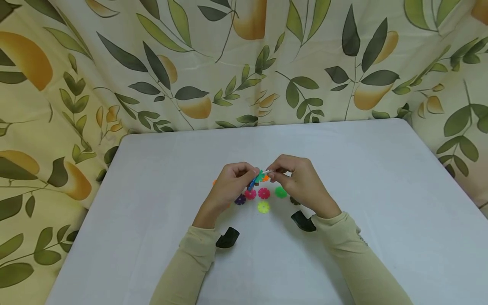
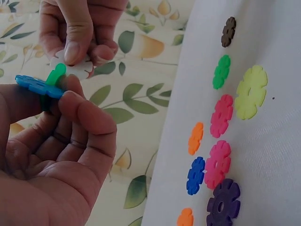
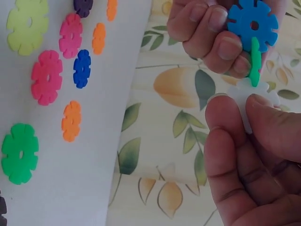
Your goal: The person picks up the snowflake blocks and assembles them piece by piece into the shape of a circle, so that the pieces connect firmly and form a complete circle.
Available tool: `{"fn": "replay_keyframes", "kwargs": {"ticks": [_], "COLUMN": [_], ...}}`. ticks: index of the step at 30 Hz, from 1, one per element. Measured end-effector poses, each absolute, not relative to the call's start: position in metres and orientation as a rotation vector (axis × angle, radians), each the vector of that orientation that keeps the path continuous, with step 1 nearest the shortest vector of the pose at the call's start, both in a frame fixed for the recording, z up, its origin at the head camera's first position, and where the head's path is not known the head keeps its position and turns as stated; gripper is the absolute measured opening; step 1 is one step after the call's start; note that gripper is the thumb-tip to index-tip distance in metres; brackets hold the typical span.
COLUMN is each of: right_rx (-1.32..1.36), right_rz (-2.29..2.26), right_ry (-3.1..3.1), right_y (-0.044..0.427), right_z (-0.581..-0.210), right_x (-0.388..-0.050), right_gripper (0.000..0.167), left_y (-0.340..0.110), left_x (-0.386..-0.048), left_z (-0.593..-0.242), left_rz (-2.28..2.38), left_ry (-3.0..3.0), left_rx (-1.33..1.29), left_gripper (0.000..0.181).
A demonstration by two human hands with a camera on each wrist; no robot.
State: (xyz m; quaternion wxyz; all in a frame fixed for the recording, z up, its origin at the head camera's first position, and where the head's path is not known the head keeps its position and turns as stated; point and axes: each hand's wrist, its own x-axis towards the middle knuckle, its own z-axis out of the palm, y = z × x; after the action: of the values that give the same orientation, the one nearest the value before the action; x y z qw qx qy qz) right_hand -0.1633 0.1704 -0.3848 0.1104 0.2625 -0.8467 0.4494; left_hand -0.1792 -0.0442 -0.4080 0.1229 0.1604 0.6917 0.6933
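My left hand (image 1: 230,186) pinches a blue notched disc (image 2: 39,86) that is joined at an angle with a green disc (image 2: 56,75). A white notched disc (image 3: 248,101) is pinched between thumb and forefinger of my right hand (image 1: 301,182). In the right wrist view the white disc's edge meets the lower end of the green one, which stands edge-on below the blue disc (image 3: 253,24). Whether the white and green slots are locked together, I cannot tell. Part of the green disc is hidden by the left fingers.
Several loose discs lie on the white table (image 1: 152,190) below the hands: yellow (image 1: 263,206), pink (image 1: 264,193), green (image 1: 280,192), purple (image 1: 240,199), plus orange, dark blue (image 3: 82,69) and brown (image 2: 228,32) ones. A patterned cloth (image 1: 228,63) hangs behind the table.
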Motion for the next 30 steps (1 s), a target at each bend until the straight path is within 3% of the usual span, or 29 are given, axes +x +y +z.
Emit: {"fn": "replay_keyframes", "kwargs": {"ticks": [30], "right_rx": [0.847], "right_rz": [1.255], "right_ry": [-2.328], "right_y": [0.162], "right_z": [-0.391], "right_x": [-0.162], "right_gripper": [0.015], "left_y": [-0.039], "left_x": [-0.171], "left_z": [-0.389], "left_rz": [2.003], "left_ry": [2.020], "left_rx": [0.169], "left_gripper": [0.025]}}
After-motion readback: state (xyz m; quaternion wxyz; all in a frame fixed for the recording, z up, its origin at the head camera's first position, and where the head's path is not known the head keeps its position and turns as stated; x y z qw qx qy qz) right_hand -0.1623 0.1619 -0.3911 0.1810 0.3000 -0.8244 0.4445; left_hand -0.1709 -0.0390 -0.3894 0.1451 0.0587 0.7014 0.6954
